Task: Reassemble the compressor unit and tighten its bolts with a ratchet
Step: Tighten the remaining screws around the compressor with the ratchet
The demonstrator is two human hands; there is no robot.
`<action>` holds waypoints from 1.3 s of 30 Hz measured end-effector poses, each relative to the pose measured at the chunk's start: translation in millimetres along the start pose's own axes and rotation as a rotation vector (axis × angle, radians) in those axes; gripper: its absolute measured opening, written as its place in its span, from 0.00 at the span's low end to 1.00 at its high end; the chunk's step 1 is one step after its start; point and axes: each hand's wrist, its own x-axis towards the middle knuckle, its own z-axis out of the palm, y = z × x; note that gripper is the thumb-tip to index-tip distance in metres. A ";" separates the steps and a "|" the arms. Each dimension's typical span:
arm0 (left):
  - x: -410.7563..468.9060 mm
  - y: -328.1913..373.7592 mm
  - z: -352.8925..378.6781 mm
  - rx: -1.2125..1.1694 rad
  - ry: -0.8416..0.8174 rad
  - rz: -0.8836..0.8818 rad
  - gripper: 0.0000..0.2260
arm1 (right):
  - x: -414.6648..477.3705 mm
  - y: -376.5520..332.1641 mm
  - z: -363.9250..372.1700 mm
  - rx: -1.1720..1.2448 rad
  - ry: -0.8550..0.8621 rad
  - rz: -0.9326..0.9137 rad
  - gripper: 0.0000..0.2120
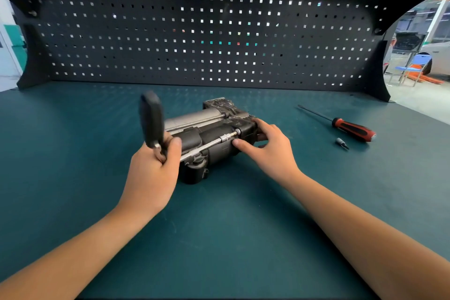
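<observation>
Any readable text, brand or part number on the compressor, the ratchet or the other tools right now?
None can be read.
compressor unit: no label or number visible.
ratchet: handle blurred, no marking legible.
screwdriver: no brand shows on the red and black handle.
loose bit: too small to tell.

The place is a workshop. A bench [73, 153] with a green mat backs onto a black pegboard [194, 31], and a screwdriver [350, 126] and loose bit [342, 143] lie on it. A vehicle [438, 56] and chair [414, 66] stand on the shop floor beyond.
</observation>
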 end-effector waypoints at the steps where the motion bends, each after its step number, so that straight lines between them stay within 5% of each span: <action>1: 1.5 0.4 0.8 -0.052 0.004 -0.065 0.12 | 0.3 0.5 -0.2 -0.001 -0.002 0.003 0.27; 9: 11.2 7.8 -3.1 -0.366 -0.074 -0.551 0.11 | 1.5 1.0 1.4 -0.009 -0.004 0.016 0.28; 14: 17.1 3.7 -10.4 -0.052 -0.097 -0.179 0.11 | 1.4 0.5 0.9 -0.009 -0.014 0.026 0.30; 22: 29.4 3.0 -19.7 -0.013 -0.165 -0.053 0.12 | 1.0 -2.5 -1.4 -0.058 -0.030 0.028 0.29; 26: 21.1 5.7 -16.4 0.139 0.088 0.120 0.16 | -4.2 -20.4 1.5 -0.313 0.097 -0.364 0.28; 28: 19.5 3.5 -13.4 0.069 0.102 0.174 0.19 | -5.7 -24.8 6.9 -0.363 0.007 -0.568 0.22; 30: 20.0 0.5 -11.9 -0.020 0.092 0.195 0.23 | -8.1 -26.7 12.9 -0.343 -0.109 -0.578 0.17; 35: 23.4 13.3 -12.5 -0.208 0.135 0.190 0.28 | -5.8 -26.2 21.3 -0.317 0.085 -0.621 0.10; 39: 51.9 45.3 -30.3 -0.495 0.206 0.000 0.04 | -5.5 -23.9 23.0 -0.333 0.103 -0.634 0.09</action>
